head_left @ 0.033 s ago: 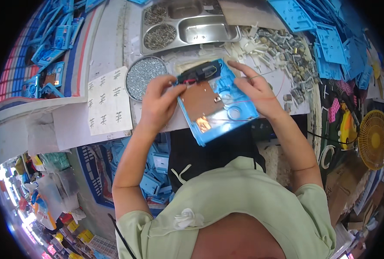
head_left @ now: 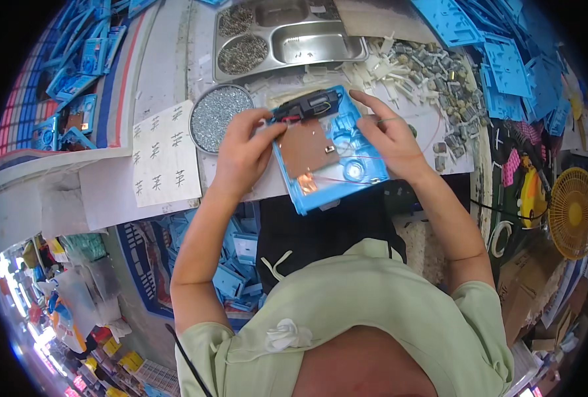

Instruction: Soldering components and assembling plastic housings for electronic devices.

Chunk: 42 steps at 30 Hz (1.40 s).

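A blue plastic casing [head_left: 367, 173] is held tilted above the table's front edge, its inside facing up. Inside it are a brown circuit board [head_left: 305, 149], a long black part [head_left: 309, 106] along the far side, a coppery patch [head_left: 306, 183] and thin red wires. My left hand [head_left: 242, 153] grips the casing's far left corner beside the black part, thumb and fingers closed on it. My right hand [head_left: 394, 144] holds the right side, index finger stretched toward the far corner. A thin wire-like strand [head_left: 388, 120] shows at its fingers; its ends are hard to make out.
A round dish [head_left: 221, 118] of small metal pieces and a paper sheet [head_left: 168, 155] lie left. Behind stands a steel compartment tray [head_left: 291, 43] with small metal parts. White plastic pieces and small motors [head_left: 433, 79] are heaped right. Blue casings [head_left: 509, 63] are piled on both sides.
The casing has shifted slightly up and to the left, and its near edge has lifted a little. Both hands keep their hold.
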Available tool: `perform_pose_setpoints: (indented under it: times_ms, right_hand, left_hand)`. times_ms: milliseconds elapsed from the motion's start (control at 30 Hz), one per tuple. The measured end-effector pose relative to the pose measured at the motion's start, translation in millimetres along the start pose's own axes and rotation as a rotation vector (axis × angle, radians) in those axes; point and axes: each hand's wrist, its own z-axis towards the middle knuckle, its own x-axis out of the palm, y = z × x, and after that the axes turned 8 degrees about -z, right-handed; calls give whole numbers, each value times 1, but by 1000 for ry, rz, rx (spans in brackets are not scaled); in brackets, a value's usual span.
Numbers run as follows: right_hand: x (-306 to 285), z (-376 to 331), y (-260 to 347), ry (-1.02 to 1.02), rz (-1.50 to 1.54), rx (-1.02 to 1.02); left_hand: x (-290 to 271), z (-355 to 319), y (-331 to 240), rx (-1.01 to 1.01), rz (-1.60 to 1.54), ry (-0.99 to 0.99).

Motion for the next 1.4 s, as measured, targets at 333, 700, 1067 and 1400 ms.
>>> perform_pose_setpoints:
  times_ms: [333, 700, 1067, 1400]
  right_hand:
    - [2, 26, -25, -329, -1072, -596]
    - [-1, -54, -5, -95, -865, -303]
    - [-13, -42, 19, 115, -751, -548]
    - [73, -7, -8, 45, -999, -784]
  left_hand:
    - [17, 22, 22, -10, 141, 56]
    - [23, 8, -72, -127, -118, 122]
    - [57, -25, -67, 101, -43, 133]
    - [12, -74, -46, -191, -19, -150]
